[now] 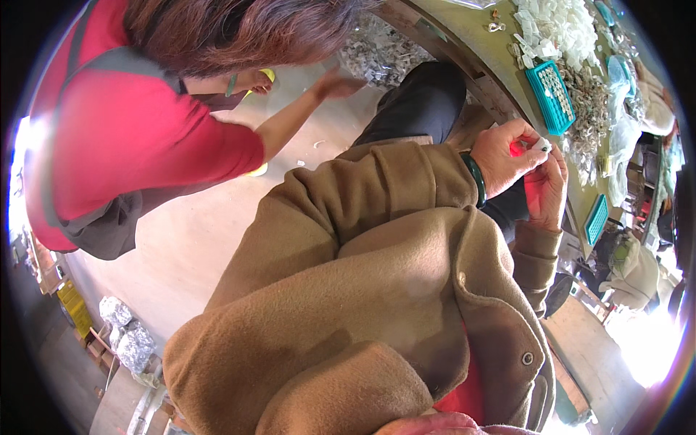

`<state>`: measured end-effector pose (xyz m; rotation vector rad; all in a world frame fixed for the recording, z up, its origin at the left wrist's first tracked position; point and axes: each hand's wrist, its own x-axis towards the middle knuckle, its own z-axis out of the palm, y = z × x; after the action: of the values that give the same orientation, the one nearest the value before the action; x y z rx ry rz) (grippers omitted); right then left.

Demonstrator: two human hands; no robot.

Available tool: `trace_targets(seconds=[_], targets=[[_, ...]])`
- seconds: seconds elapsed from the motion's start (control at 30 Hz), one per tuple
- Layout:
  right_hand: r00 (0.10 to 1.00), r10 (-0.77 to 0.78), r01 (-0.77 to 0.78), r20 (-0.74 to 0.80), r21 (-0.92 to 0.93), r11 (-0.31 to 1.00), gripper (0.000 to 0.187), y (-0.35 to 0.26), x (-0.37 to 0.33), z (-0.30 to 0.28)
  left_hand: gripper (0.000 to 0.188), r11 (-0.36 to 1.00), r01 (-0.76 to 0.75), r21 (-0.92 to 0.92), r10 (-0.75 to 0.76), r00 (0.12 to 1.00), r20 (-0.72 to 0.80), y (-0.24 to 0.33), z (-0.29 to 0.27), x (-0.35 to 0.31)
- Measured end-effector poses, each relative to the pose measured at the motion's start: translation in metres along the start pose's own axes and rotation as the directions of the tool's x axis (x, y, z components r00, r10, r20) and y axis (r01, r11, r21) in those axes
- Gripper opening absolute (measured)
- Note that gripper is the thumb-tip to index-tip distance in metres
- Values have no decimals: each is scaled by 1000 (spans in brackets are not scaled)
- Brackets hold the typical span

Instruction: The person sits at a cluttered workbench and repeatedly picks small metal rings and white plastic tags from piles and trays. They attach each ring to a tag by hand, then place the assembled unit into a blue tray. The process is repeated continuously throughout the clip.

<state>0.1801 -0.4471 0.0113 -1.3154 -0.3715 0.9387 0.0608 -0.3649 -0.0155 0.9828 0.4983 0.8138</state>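
My left hand (502, 158), with a dark bracelet at the wrist, is closed in a pinch by the table edge. Between its thumb and fingertips is a small white piece (542, 146) with a dark spot. My right hand (549, 190) meets it from the other side, its fingers closed on the same piece. Bright red shows on or between the fingers of both hands; what it is I cannot make out. Just beyond my hands lies a teal tray (549, 109) with rows of small pale pieces in it.
The table (500, 65) bears a heap of white plastic pieces (554, 29), a greyish-brown heap (586, 94), a clear plastic bag (620, 159) and a second teal tray (597, 219). At left a person in red (159, 138) bends close, one hand (341, 85) near a pile (380, 54).
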Motion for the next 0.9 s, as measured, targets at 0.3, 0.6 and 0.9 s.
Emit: trace_targets(seconds=[0.3,0.6,0.9], targets=[[969,-245,247,31,-125,961,15,14,-7,16,18,946,126,-300,-107,991,77,-2,-8,-2],[812,-583,400,6,-734,549,15,22,-22,22,19,842,327,-429,-285,945,161,-5,-8,2],[900,-434,377,-46,-421,825,13,12,-24,28,25,722,633,-279,-552,770,319,-11,-29,10]])
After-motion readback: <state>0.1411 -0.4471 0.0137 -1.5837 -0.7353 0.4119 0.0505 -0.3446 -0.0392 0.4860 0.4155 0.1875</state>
